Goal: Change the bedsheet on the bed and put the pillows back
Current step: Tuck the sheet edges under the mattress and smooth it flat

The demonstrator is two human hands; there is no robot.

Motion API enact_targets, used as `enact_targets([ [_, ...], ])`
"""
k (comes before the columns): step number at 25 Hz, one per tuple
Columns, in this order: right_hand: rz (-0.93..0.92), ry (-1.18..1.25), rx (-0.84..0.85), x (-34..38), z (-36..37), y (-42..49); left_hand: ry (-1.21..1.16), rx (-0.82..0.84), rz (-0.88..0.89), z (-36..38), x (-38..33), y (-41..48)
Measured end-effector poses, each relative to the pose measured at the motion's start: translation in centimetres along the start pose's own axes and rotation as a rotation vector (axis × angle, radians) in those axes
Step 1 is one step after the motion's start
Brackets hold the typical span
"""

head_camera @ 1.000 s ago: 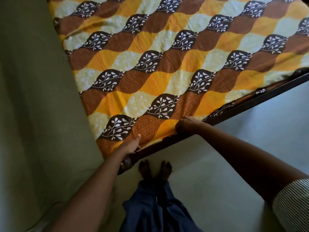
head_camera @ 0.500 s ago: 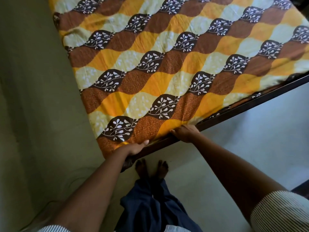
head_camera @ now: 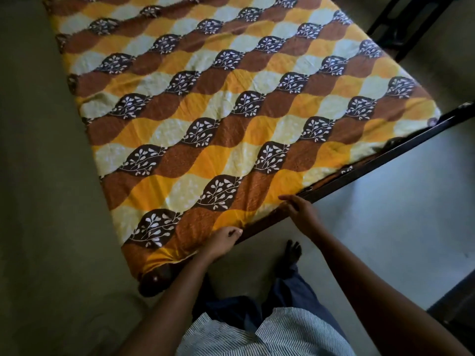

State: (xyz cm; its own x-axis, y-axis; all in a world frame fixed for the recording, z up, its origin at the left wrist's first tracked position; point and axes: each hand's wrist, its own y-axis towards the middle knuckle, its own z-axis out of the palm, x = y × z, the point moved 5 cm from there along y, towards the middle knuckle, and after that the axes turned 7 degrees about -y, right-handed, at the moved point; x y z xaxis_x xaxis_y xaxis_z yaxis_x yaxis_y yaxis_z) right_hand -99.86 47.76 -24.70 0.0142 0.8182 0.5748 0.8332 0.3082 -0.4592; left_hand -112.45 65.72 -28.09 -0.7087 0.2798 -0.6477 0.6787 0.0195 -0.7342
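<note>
– Bedroom feed is up on my end. Where is the bedsheet point(head_camera: 231, 111)?

– I see it spread over the whole top of the bed point(head_camera: 372, 164). It has waves of yellow, brown and pale green with dark leaf patches. Its near edge meets the bed's dark rail.

– And the hands?

– The left hand point(head_camera: 226, 242) is at the near edge, close to the near left corner. Its fingers are curled and pinch a pucker of cloth. The right hand point(head_camera: 300, 211) lies further right along the same edge. Its fingers point(head_camera: 286, 199) are fairly straight, laid on the sheet where it meets the rail, gripping nothing that I can make out.

– Creases?

– Small wrinkles fan out from the left hand's pinch, and cloth is bunched over the near left corner.

– Around the bed?

– A greenish wall point(head_camera: 38, 176) runs close along the left edge. Pale floor point(head_camera: 398, 214) lies beyond the rail, with a bare foot point(head_camera: 291, 253) on it, near the hands. Nearer the camera are blue trousers point(head_camera: 295, 291) and a striped shirt point(head_camera: 270, 335). Dark furniture point(head_camera: 401, 24) stands off the far right corner; I cannot tell what it is.
</note>
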Motion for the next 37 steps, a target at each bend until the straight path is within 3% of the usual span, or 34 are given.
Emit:
enact_targets([
  [4,-0.029,-0.076,0.022,-4.7,-7.8,5.3,-0.026,-0.163,0.047,5.3,-7.6,5.5],
  [13,-0.346,-0.726,0.242,-14.1,-17.8,18.1,0.324,-0.561,0.201,10.4,-16.6,15.6],
  [18,-0.583,-0.978,0.370,-15.8,-15.8,20.6,0.583,-0.491,0.242,12.4,-18.0,18.6],
  [23,-0.674,-0.998,0.398,-15.5,-16.9,21.5,0.576,-0.493,0.381,12.9,-17.6,19.5],
  [28,-0.603,-1.003,0.568,-16.1,-17.1,21.3,0.295,-0.376,0.088,13.5,-16.1,19.4],
  [33,-0.423,-0.927,0.654,-16.4,-16.6,22.3,0.101,-0.113,-0.278,12.9,-16.3,19.3],
  [35,-0.388,-0.813,0.691,-16.4,-16.5,21.9,0.006,-0.035,-0.316,12.9,-16.2,19.2],
  [37,-0.473,-0.847,0.720,-16.0,-16.4,21.3,-0.067,0.035,-0.317,12.8,-16.0,19.3],
])
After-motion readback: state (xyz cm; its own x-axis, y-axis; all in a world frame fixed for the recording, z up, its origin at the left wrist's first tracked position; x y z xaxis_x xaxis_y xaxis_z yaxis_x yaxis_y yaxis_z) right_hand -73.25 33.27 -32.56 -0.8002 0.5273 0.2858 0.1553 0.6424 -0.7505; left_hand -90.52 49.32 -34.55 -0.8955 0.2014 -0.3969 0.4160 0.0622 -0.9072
